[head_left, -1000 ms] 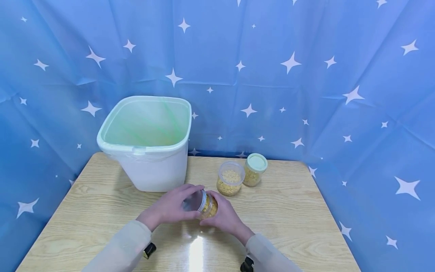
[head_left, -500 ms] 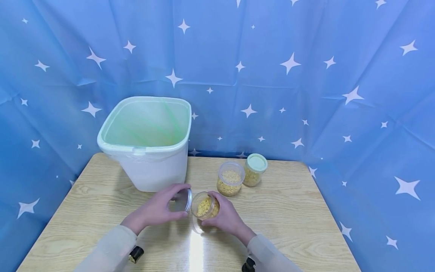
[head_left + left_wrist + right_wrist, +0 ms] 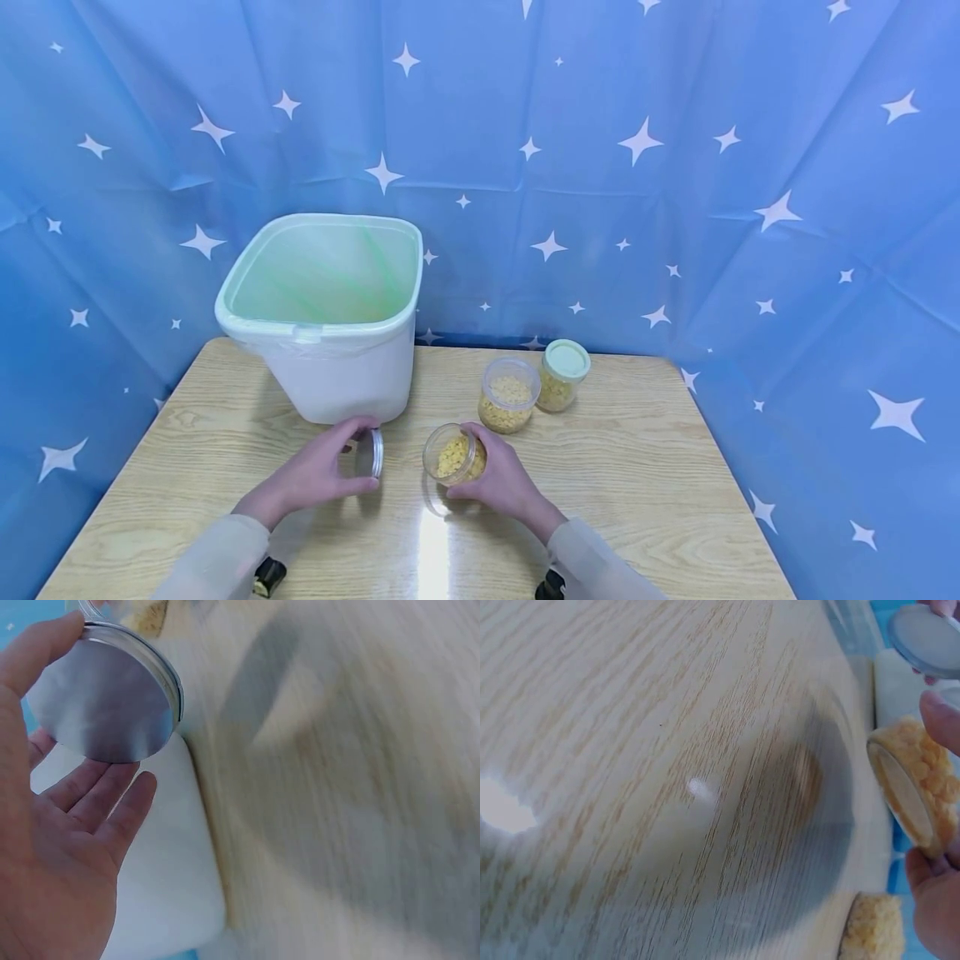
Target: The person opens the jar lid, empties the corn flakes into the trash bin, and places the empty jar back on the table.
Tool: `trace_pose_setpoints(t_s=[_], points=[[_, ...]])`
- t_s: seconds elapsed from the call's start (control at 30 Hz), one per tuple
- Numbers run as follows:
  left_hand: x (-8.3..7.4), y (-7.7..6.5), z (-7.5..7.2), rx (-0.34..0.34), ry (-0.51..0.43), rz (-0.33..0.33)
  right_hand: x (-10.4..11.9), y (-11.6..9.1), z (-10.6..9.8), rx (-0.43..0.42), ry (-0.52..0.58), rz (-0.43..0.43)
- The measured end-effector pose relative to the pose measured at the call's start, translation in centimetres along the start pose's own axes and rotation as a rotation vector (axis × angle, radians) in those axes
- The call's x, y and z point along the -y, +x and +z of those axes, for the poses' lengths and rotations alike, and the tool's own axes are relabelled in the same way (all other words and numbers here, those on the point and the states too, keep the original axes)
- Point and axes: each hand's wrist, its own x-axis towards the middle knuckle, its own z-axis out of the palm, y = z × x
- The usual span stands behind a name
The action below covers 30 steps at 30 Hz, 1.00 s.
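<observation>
My left hand [image 3: 311, 473] pinches a round silver metal lid [image 3: 377, 452] by its edge, standing it nearly upright. In the left wrist view, thumb and fingers span the lid [image 3: 105, 701], its flat grey face toward the camera. To the right, my right hand [image 3: 501, 477] grips a clear jar [image 3: 455, 467] partly filled with yellow flakes. The jar is uncovered and tilted, its mouth facing left toward the lid. Seen from the right wrist, the jar's base [image 3: 904, 791] faces the camera between thumb and fingers.
Behind the right hand stand an uncovered clear jar [image 3: 506, 416] of paler flakes and a jar with a mint-green lid [image 3: 567, 360]. A big white bin [image 3: 341, 379] with a plastic liner stands at back left. A starry blue curtain [image 3: 480, 125] hangs behind the wooden table [image 3: 637, 483].
The lid has come off the jar and moved left in my left hand. My right hand has turned the jar's mouth a little toward the camera and stays in nearly the same place.
</observation>
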Motion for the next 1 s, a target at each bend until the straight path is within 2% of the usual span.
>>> trace_pose_setpoints(t_s=[0.3, 0.63, 0.77, 1.0], points=[[2.2, -1.2, 0.1, -0.022, 0.006, -0.099, 0.1, -0.1, 0.0, 0.006, 0.005, 0.016], [4.5, -1.7, 0.1, -0.028, -0.096, -0.193, 0.1, -0.1, 0.0, 0.001, 0.0, 0.021], [5.0, -2.0, -0.6, -0.023, -0.077, -0.19, -0.1, -0.1, 0.0, 0.0, 0.003, 0.023], [5.5, -2.5, -1.5, -0.003, 0.007, -0.136, -0.1, -0.1, -0.1, -0.002, 0.001, 0.021]])
